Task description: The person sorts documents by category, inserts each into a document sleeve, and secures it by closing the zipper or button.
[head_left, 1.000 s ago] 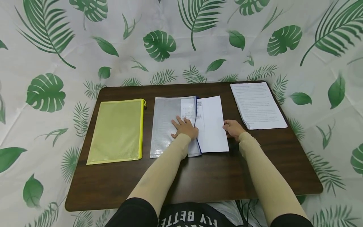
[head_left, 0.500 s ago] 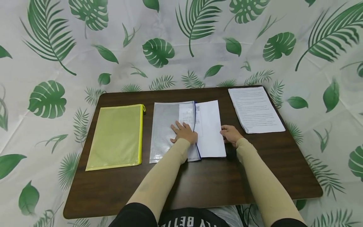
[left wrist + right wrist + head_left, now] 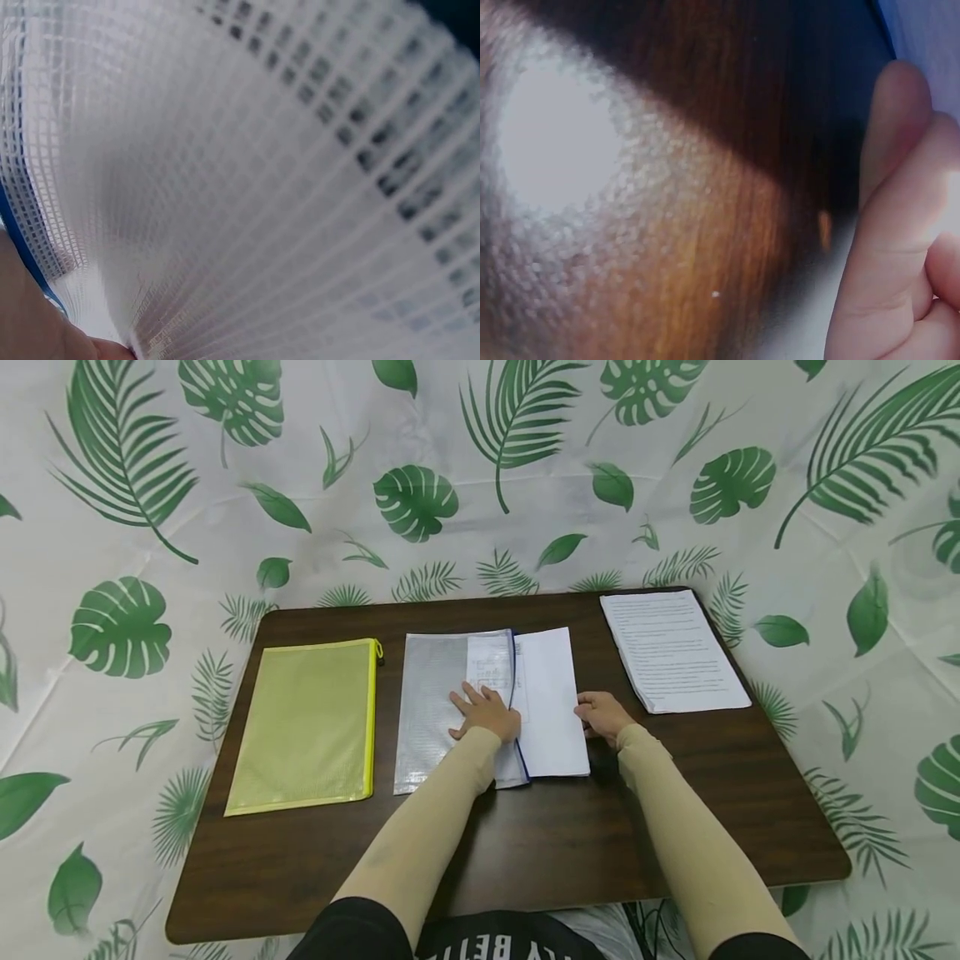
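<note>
A clear mesh zipper pouch (image 3: 431, 693) with a blue edge lies at the middle of the table, its fine grid filling the left wrist view. My left hand (image 3: 487, 717) presses on it with fingers spread. White papers (image 3: 551, 710) lie partly inside the pouch and stick out past its blue edge on the right. At their right edge my right hand (image 3: 603, 714) pinches the papers, fingers curled. In the right wrist view the curled fingers (image 3: 892, 247) show close up beside the dark wood, with the papers barely in sight.
A yellow mesh zipper pouch (image 3: 303, 727) lies flat on the left of the dark wooden table (image 3: 570, 852). A stack of printed sheets (image 3: 675, 652) sits at the back right corner. A leaf-patterned cloth (image 3: 322, 560) surrounds the table.
My right hand has moved left with the papers, and less of them sticks out of the clear pouch. The left hand stays on the pouch. The head view has tilted slightly.
</note>
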The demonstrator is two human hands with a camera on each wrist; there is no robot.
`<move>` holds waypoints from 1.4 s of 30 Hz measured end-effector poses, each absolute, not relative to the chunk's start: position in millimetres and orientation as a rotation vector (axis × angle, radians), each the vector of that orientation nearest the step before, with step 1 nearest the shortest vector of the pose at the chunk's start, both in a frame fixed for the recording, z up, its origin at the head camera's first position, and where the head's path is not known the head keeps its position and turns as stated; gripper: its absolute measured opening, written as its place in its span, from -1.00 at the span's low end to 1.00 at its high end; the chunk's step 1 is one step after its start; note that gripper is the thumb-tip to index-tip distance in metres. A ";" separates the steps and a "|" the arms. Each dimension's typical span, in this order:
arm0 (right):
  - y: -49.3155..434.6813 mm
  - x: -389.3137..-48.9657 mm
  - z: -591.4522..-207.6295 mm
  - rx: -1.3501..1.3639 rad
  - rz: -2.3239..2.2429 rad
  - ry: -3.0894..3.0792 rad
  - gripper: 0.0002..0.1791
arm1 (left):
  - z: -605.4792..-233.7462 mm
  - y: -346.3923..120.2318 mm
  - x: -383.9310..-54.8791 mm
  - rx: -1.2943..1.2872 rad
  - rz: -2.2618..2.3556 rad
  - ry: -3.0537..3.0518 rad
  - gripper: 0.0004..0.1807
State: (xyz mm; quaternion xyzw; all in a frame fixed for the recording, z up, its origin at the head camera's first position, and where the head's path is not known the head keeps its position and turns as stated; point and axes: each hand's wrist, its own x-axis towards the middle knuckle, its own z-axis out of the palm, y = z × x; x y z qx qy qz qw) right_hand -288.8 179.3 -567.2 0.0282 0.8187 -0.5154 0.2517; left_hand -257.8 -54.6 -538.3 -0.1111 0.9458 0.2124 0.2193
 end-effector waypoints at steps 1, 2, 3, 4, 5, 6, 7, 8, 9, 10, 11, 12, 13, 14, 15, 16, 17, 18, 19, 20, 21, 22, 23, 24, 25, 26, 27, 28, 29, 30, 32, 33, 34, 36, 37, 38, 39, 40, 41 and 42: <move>179.2 -289.3 -568.3 0.072 -1.403 2.223 -0.57 | -538.7 -54.5 -257.8 -0.307 0.586 2.613 -0.14; 178.9 -289.6 -569.2 0.058 -1.406 2.220 -0.57 | -539.2 -54.4 -258.1 -0.307 0.584 2.612 -0.14; 178.5 -290.0 -570.1 0.051 -1.413 2.214 -0.57 | -539.4 -54.3 -258.2 -0.307 0.580 2.611 -0.13; 177.9 -290.6 -571.1 0.050 -1.425 2.208 -0.58 | -539.7 -54.2 -258.2 -0.306 0.577 2.610 -0.13; 177.2 -291.0 -571.9 0.043 -1.431 2.203 -0.59 | -540.1 -54.1 -258.4 -0.306 0.574 2.611 -0.13; 176.5 -291.3 -572.4 0.040 -1.435 2.199 -0.59 | -540.7 -54.0 -258.5 -0.305 0.570 2.612 -0.13; 175.8 -291.3 -572.4 0.033 -1.434 2.200 -0.60 | -541.0 -54.0 -258.6 -0.303 0.567 2.614 -0.13; 174.9 -291.3 -572.7 0.032 -1.434 2.201 -0.59 | -541.0 -54.1 -258.3 -0.300 0.561 2.617 -0.13; 173.8 -291.1 -572.5 0.031 -1.428 2.205 -0.58 | -540.4 -54.2 -257.7 -0.298 0.558 2.621 -0.14; 172.7 -290.9 -572.2 0.032 -1.421 2.211 -0.57 | -539.8 -54.1 -257.0 -0.297 0.561 2.626 -0.14; 171.6 -290.6 -571.6 0.031 -1.412 2.214 -0.55 | -539.2 -54.2 -256.5 -0.296 0.559 2.631 -0.15; 170.5 -290.3 -571.1 0.029 -1.400 2.224 -0.54 | -538.2 -54.1 -255.5 -0.295 0.559 2.634 -0.15; 169.3 -289.7 -570.5 0.032 -1.392 2.229 -0.52 | -537.0 -54.1 -254.2 -0.295 0.561 2.640 -0.15; 167.8 -289.3 -570.0 0.040 -1.389 2.234 -0.51 | -535.7 -53.9 -252.8 -0.297 0.563 2.645 -0.16; 166.5 -288.7 -569.0 0.043 -1.384 2.238 -0.49 | -534.3 -53.7 -251.4 -0.303 0.572 2.649 -0.16; 165.4 -288.1 -568.0 0.047 -1.380 2.243 -0.49 | -533.5 -53.8 -250.4 -0.308 0.576 2.652 -0.17; 164.2 -287.4 -566.7 0.045 -1.373 2.251 -0.48 | -533.1 -53.7 -249.6 -0.311 0.578 2.651 -0.17; 162.8 -286.5 -565.4 0.045 -1.368 2.256 -0.47 | -532.3 -53.7 -248.4 -0.315 0.582 2.653 -0.17; 161.4 -285.7 -564.1 0.046 -1.365 2.259 -0.47 | -531.5 -53.8 -247.5 -0.320 0.585 2.656 -0.18; 160.3 -284.8 -562.9 0.043 -1.361 2.262 -0.46 | -530.9 -53.8 -246.7 -0.322 0.585 2.657 -0.18; 159.3 -284.0 -561.9 0.038 -1.357 2.265 -0.46 | -530.5 -54.0 -246.0 -0.323 0.585 2.657 -0.18; 158.4 -283.4 -561.2 0.037 -1.355 2.267 -0.47 | -530.4 -54.1 -245.5 -0.322 0.585 2.658 -0.18; 157.9 -282.6 -560.4 0.031 -1.354 2.269 -0.47 | -529.8 -54.2 -245.0 -0.322 0.585 2.659 -0.18; 157.3 -282.2 -560.0 0.032 -1.360 2.265 -0.48 | -529.4 -54.4 -244.6 -0.321 0.583 2.660 -0.18; 157.1 -281.9 -559.6 0.030 -1.362 2.265 -0.49 | -529.5 -54.7 -244.9 -0.319 0.584 2.659 -0.18; 156.8 -281.8 -559.3 0.029 -1.368 2.262 -0.49 | -530.0 -54.8 -245.4 -0.317 0.585 2.655 -0.18; 156.9 -281.9 -559.3 0.028 -1.377 2.257 -0.50 | -530.4 -55.1 -245.9 -0.317 0.588 2.651 -0.17; 157.0 -282.4 -559.2 0.028 -1.387 2.252 -0.51 | -530.7 -55.1 -246.8 -0.317 0.593 2.649 -0.17; 157.1 -282.9 -559.1 0.027 -1.399 2.244 -0.51 | -531.5 -55.2 -247.9 -0.318 0.593 2.647 -0.17; 156.9 -284.1 -559.8 0.036 -1.413 2.233 -0.52 | -532.5 -55.2 -248.9 -0.319 0.601 2.643 -0.17; 157.0 -286.1 -562.0 0.031 -1.430 2.223 -0.54 | -534.5 -55.4 -251.0 -0.324 0.615 2.632 -0.17; 156.7 -286.9 -563.0 0.031 -1.436 2.219 -0.54 | -535.4 -55.5 -251.7 -0.326 0.618 2.627 -0.17; 156.1 -287.4 -563.4 0.031 -1.435 2.219 -0.54 | -535.5 -55.3 -251.7 -0.331 0.629 2.624 -0.17; 154.7 -287.7 -564.4 0.038 -1.424 2.226 -0.52 | -535.0 -55.4 -250.8 -0.339 0.647 2.617 -0.17; 154.0 -287.2 -564.4 0.038 -1.416 2.231 -0.51 | -535.2 -55.5 -250.5 -0.342 0.653 2.616 -0.17; 152.8 -286.3 -563.5 0.042 -1.410 2.236 -0.50 | -534.4 -55.5 -249.7 -0.347 0.658 2.616 -0.17; 151.9 -286.2 -563.9 0.051 -1.409 2.237 -0.50 | -533.2 -55.4 -248.2 -0.350 0.661 2.619 -0.17; 151.1 -285.7 -564.1 0.050 -1.407 2.237 -0.50 | -532.6 -55.3 -247.3 -0.351 0.666 2.623 -0.17; 150.6 -285.2 -564.7 0.049 -1.409 2.235 -0.51 | -532.7 -55.2 -246.8 -0.352 0.666 2.623 -0.17; 150.3 -284.6 -565.4 0.041 -1.409 2.234 -0.51 | -533.4 -55.1 -246.7 -0.351 0.663 2.624 -0.16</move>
